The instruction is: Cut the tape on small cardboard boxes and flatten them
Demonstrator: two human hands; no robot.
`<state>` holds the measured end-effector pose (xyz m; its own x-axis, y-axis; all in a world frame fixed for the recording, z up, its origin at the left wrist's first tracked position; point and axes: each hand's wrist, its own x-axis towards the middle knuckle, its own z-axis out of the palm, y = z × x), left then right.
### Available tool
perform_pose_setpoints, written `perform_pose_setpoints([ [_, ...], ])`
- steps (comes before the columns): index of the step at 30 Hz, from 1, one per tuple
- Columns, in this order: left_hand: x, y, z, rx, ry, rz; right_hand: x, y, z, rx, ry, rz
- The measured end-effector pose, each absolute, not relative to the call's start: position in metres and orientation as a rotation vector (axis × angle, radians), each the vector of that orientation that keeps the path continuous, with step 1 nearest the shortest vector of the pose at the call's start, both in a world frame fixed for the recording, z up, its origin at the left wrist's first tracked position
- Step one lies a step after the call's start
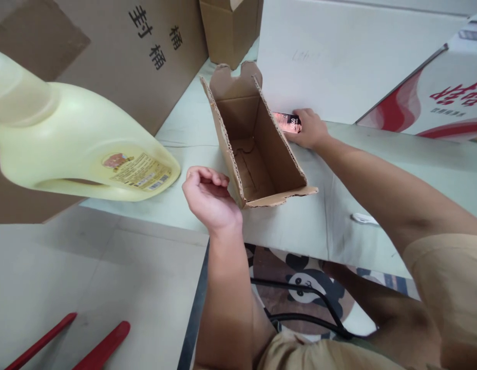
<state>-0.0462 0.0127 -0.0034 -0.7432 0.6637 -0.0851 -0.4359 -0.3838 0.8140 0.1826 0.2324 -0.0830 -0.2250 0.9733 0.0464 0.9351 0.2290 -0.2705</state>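
A slim smartphone with a lit, pinkish screen was positioned just outside the right wall of an open-topped, brown corrugated cardboard box, its left end partly hidden by that wall. The fingers of the right hand were closed about its other end; whether it rested on the surface could not be told. Good handling, as judged here, called for a light hold on the phone's edges, with the screen uncovered and clear of the ragged cardboard rim. The left hand was beside the box's near left corner, its fingers loosely curled around nothing visible; contact with the wall was uncertain. A flat palm there would probably have steadied so light a box better. Farther out, a tilted, pale yellow plastic bottle with a moulded handle stood out at left, and a large white carton rose behind the phone on the pale green, cloth-covered surface.
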Motion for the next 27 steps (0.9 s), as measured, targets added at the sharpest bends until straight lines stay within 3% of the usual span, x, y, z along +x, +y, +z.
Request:
perform_pose_setpoints([
  [27, -0.042, 0.0102, -0.0023, 0.293, 1.139, 2.14, 0.1811, 0.2306, -0.0836, -1.814, -2.253, 0.274],
])
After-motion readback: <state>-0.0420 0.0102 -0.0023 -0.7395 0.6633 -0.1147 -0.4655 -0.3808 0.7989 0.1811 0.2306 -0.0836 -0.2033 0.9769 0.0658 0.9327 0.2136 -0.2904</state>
